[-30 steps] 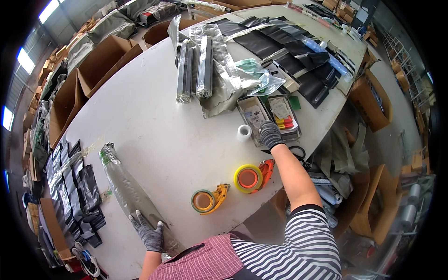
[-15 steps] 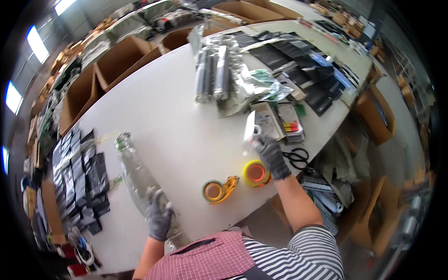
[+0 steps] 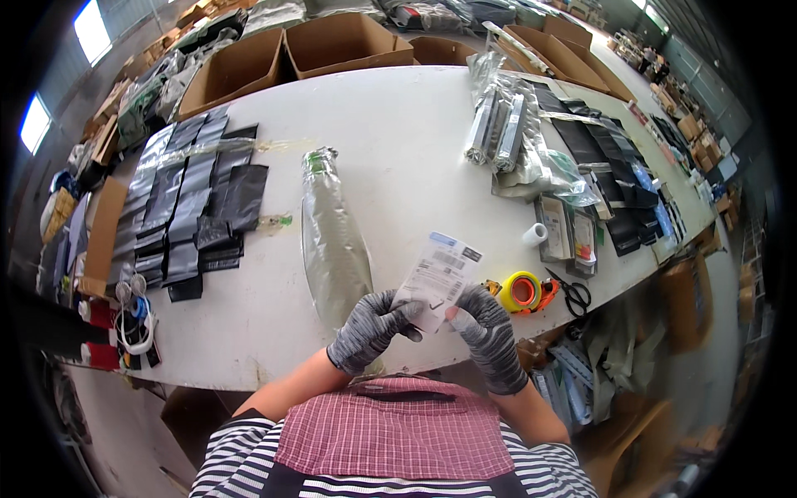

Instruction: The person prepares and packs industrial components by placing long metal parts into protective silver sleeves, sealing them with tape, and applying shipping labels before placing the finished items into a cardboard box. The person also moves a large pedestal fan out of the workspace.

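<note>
A white printed paper label (image 3: 442, 267) is held up in front of me, pinched at its lower edge by both hands. My left hand (image 3: 371, 330), in a grey knit glove, closes on the lower left corner. My right hand (image 3: 488, 339), gloved alike, grips the lower right side with thumb and fingers. Just left of the label lies a long package in silvery-clear plastic wrap (image 3: 332, 236), its near end hidden by my left hand. Beyond my right hand sit a yellow tape roll (image 3: 521, 290) in an orange dispenser and black-handled scissors (image 3: 574, 299).
Black plastic bags (image 3: 178, 207) are spread on the left of the white table (image 3: 398, 124). Wrapped silver rolls (image 3: 510, 133), a small white roll (image 3: 534, 235) and open boxes (image 3: 552, 224) lie at right. Cardboard boxes (image 3: 344, 46) line the far edge. Headphones (image 3: 137, 319) rest at lower left.
My left hand has left the plastic-wrapped package and now grips the label. My right hand has brought the label from beside the small boxes toward me. The view has turned left.
</note>
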